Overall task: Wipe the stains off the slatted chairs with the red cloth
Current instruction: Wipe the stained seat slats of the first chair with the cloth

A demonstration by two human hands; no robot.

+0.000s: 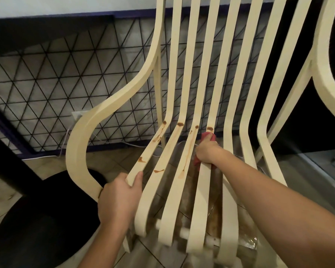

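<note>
L hand [120,198] grips the leftmost seat slat of the cream slatted chair [212,74], thumb on top. R hand [209,151], farther in, holds the red cloth [207,136] wrapped round a slat. Brown stains [180,124] streak slats btwn the hands; one sits just past the R hand.

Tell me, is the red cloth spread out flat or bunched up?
Bunched up. The red cloth is crumpled in the right hand around a cream chair slat; only red wads show above and below the hand.

Bare left hand [118,200], bare right hand [207,151]
</note>
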